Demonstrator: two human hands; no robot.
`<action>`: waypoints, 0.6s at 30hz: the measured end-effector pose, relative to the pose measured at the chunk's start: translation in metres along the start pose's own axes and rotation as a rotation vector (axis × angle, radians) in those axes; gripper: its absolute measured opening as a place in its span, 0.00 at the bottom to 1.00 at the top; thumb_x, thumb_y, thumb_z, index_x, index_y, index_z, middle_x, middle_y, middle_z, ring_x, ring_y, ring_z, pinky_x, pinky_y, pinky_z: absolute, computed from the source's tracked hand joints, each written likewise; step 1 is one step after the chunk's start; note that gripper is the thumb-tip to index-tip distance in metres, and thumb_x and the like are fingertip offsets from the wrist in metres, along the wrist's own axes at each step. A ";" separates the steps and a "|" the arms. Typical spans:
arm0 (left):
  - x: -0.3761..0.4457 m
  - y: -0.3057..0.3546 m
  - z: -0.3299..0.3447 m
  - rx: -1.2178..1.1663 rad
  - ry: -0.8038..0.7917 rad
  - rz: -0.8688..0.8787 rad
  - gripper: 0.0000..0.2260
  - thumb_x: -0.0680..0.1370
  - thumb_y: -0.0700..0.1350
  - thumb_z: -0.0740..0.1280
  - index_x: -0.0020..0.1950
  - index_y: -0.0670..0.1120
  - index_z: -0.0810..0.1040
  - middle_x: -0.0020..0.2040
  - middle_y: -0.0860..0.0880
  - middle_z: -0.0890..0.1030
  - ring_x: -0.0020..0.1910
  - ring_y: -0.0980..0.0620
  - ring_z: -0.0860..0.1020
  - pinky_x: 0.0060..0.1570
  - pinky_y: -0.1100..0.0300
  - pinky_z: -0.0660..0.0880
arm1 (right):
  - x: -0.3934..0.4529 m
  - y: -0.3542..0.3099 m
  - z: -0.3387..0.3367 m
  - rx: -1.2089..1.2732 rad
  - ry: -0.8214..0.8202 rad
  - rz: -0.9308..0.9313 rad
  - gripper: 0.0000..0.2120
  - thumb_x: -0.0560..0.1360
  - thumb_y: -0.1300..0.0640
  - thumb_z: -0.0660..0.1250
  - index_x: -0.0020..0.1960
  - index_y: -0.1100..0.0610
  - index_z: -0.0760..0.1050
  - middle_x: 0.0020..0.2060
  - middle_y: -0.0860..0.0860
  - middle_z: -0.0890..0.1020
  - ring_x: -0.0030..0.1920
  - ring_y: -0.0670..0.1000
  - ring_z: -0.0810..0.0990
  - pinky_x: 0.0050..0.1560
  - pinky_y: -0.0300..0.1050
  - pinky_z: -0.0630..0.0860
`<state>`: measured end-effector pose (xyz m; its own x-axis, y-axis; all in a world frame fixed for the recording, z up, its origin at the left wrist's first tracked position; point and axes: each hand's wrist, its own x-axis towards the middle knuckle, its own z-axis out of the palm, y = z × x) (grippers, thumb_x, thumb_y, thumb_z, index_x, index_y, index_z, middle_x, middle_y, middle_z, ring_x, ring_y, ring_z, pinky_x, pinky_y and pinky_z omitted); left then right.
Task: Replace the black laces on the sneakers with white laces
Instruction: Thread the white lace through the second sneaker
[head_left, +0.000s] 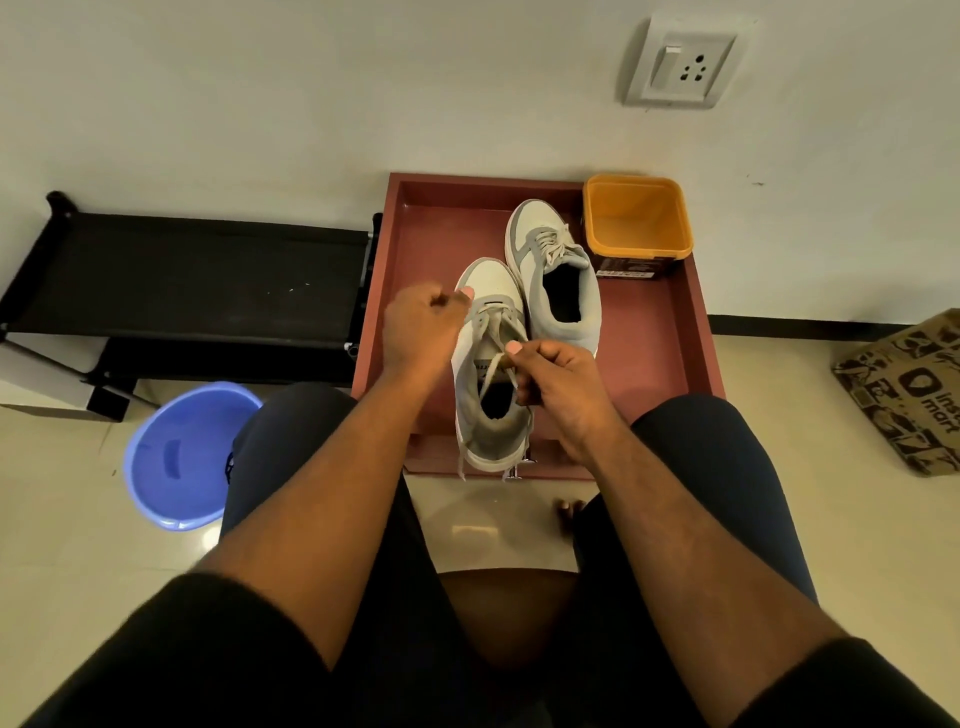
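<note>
Threading white lace (491, 332) through the near sneaker (488, 364), standing on the red tray (670, 353) beside the far sneaker (558, 270), already laced white. Left hand (423, 325) curled tight by the toe end, apparently pinching a lace end, though blurred. Right hand (553, 379) pinching the lace's other run at the tongue. Judged: lacing about half done, lower eyelets filled. Next, feeding each tip through the next eyelet pair, pulling both sides even.
</note>
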<state>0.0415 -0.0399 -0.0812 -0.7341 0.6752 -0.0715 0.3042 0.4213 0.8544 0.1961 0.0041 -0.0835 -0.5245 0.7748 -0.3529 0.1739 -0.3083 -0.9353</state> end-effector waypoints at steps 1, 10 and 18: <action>0.010 -0.003 0.008 0.056 -0.024 0.041 0.07 0.78 0.47 0.68 0.41 0.48 0.80 0.41 0.51 0.81 0.40 0.56 0.78 0.43 0.61 0.76 | 0.002 0.002 0.000 -0.068 0.043 -0.041 0.10 0.77 0.57 0.68 0.39 0.60 0.79 0.28 0.51 0.75 0.29 0.47 0.71 0.35 0.42 0.72; 0.064 -0.005 0.052 0.482 -0.285 0.188 0.07 0.77 0.46 0.70 0.49 0.43 0.84 0.49 0.45 0.83 0.48 0.48 0.79 0.45 0.59 0.71 | 0.034 0.019 -0.007 -0.758 0.171 -0.218 0.11 0.75 0.58 0.68 0.58 0.55 0.79 0.48 0.49 0.82 0.48 0.49 0.79 0.52 0.47 0.78; 0.069 -0.018 0.043 0.456 -0.339 0.157 0.03 0.78 0.38 0.65 0.47 0.40 0.78 0.49 0.43 0.81 0.47 0.46 0.77 0.42 0.57 0.70 | 0.035 0.022 -0.004 -0.776 0.216 -0.203 0.09 0.77 0.58 0.66 0.55 0.56 0.80 0.47 0.50 0.82 0.48 0.50 0.80 0.52 0.51 0.79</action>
<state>0.0114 0.0254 -0.1233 -0.4472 0.8747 -0.1866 0.6791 0.4679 0.5655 0.1846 0.0269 -0.1171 -0.4497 0.8877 -0.0984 0.6598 0.2560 -0.7065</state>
